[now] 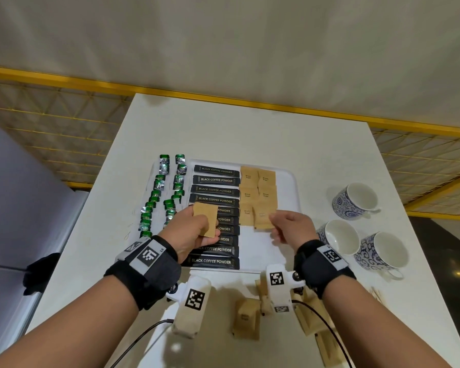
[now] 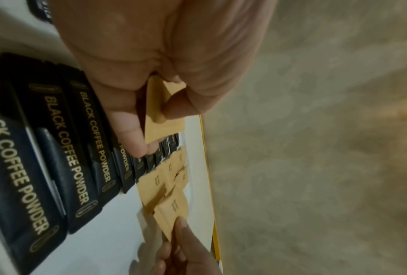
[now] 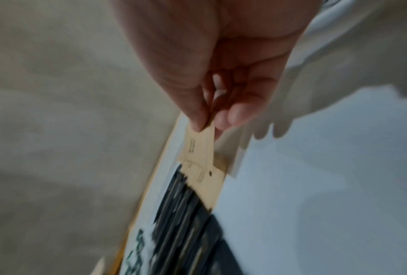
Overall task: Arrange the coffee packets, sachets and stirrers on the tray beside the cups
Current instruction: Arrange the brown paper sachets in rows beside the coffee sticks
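Observation:
A white tray (image 1: 287, 181) holds a column of black coffee powder packets (image 1: 216, 189) and two columns of brown sugar sachets (image 1: 256, 187). My left hand (image 1: 194, 232) grips a brown sachet (image 1: 205, 220) above the black packets; the same sachet (image 2: 161, 119) shows between thumb and fingers in the left wrist view. My right hand (image 1: 290, 225) pinches the near corner of the lowest right sachet (image 1: 262, 217) on the tray, which appears as a sachet (image 3: 198, 147) at the fingertips in the right wrist view. Three blue-patterned cups (image 1: 356, 200) stand right of the tray.
Green tea packets (image 1: 168, 192) lie in two columns left of the tray. More brown sachets (image 1: 246, 318) and wooden stirrers (image 1: 327, 349) lie at the table's near edge. A yellow wire fence (image 1: 64, 123) runs behind the white table (image 1: 250, 128).

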A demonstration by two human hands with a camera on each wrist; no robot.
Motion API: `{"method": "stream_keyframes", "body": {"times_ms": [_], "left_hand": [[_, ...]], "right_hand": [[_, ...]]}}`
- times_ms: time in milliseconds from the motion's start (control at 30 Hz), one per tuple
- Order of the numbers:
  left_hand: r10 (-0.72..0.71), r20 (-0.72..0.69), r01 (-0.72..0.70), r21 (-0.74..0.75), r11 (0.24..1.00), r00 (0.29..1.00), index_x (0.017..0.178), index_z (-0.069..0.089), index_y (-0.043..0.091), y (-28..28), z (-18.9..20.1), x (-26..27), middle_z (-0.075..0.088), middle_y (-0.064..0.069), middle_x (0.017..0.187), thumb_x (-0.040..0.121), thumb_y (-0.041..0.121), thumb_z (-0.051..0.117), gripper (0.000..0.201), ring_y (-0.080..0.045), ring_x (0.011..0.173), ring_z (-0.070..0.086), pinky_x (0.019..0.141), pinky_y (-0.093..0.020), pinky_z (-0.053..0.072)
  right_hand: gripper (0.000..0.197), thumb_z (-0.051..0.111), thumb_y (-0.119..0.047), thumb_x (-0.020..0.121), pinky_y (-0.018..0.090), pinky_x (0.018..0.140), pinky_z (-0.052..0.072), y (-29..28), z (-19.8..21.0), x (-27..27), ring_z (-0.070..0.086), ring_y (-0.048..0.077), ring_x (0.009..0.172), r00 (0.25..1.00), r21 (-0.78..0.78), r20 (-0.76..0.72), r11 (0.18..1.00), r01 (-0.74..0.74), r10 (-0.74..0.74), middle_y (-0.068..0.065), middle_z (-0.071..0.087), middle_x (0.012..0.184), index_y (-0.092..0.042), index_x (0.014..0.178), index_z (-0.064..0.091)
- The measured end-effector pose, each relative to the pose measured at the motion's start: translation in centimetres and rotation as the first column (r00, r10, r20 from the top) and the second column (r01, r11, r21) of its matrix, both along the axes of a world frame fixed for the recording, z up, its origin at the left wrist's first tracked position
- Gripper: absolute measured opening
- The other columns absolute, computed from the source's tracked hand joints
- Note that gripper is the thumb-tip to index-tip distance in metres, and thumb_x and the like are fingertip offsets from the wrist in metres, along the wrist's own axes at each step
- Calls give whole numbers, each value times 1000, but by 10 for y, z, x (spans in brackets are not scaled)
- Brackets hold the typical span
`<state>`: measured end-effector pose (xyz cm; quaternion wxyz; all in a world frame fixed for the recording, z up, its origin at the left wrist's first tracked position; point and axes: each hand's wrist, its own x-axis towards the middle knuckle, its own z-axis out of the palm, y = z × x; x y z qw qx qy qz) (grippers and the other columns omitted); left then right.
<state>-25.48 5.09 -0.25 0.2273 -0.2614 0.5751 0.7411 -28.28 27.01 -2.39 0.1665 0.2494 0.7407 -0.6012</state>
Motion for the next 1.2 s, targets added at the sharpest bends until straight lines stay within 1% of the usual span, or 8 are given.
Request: {"method": "stream_keyframes", "body": {"times_ms": [233, 367, 500, 700, 800, 900, 967, 1200], "left_hand": [[-16, 21, 15, 21, 1000, 1000, 122, 50, 1, -1, -6, 0, 57, -22, 122, 91, -12, 43, 35, -29, 103, 62, 68, -25, 59], [-11, 10, 11, 37, 999, 1000, 124, 53, -2, 1, -7, -2, 62, -18, 114, 90, -10, 48, 35, -23, 91, 64, 69, -23, 57], [0, 4, 0, 47, 999, 1000, 124, 54, -3, -1, -10, -3, 65, -14, 107, 89, -8, 53, 36, -19, 86, 65, 68, -22, 59], [-3, 10, 2, 43, 999, 1000, 125, 53, -1, -1, -12, -2, 63, -18, 117, 90, -8, 51, 36, -21, 89, 65, 69, -23, 58], [-47, 23, 46, 39, 998, 999, 115, 57, 3, -1, -10, 0, 64, -18, 113, 91, -10, 43, 31, -22, 89, 65, 71, -22, 58], [-75, 22, 74, 40, 996, 997, 119, 57, 3, -2, -11, 1, 64, -18, 113, 93, -7, 44, 31, -22, 90, 65, 70, -21, 58], [-89, 20, 88, 30, 996, 996, 120, 58, 2, -2, -11, 2, 66, -17, 111, 93, -4, 49, 29, -22, 86, 66, 68, -20, 58], [-279, 30, 280, -36, 959, 960, 108, 65, 3, 6, -7, 5, 71, -11, 83, 88, -1, 59, 21, -13, 61, 68, 55, -16, 56]], "right_hand": [[10, 58, -9, 91, 24, 47, 50, 12, -13, -14, 50, 16, 51, 995, 70, 14, 993, 96, -97, 14, 62, 72, -9, 97, 66], [9, 59, -10, 90, 24, 46, 49, 10, -18, -20, 50, 16, 49, 997, 125, 12, 989, 76, -78, 12, 61, 68, -9, 95, 67], [11, 61, -19, 87, 31, 58, 53, 12, -26, -23, 57, 19, 54, 1000, 272, -6, 962, 3, -1, 4, 65, 64, -13, 89, 70], [8, 62, -31, 84, 37, 86, 53, 14, -32, -24, 66, 19, 89, 998, 428, -22, 902, -50, 66, -6, 69, 92, -24, 88, 66], [18, 62, -30, 87, 27, 79, 44, 12, -26, -21, 60, 16, 92, 996, 459, -41, 887, -51, 79, -6, 61, 98, -21, 103, 61], [24, 60, -27, 90, 21, 62, 37, 8, -15, -14, 53, 6, 72, 989, 449, -97, 892, -59, 114, -8, 56, 90, -21, 112, 56], [20, 58, -24, 90, 17, 60, 37, 0, -6, -9, 51, 0, 69, 960, 442, -173, 888, -122, 219, -12, 54, 80, -23, 110, 58], [22, 59, -24, 92, 14, 84, 44, -48, 23, 10, 59, 3, 94, 791, 308, -324, 849, -429, 518, -12, 65, 104, -29, 112, 67]]}}
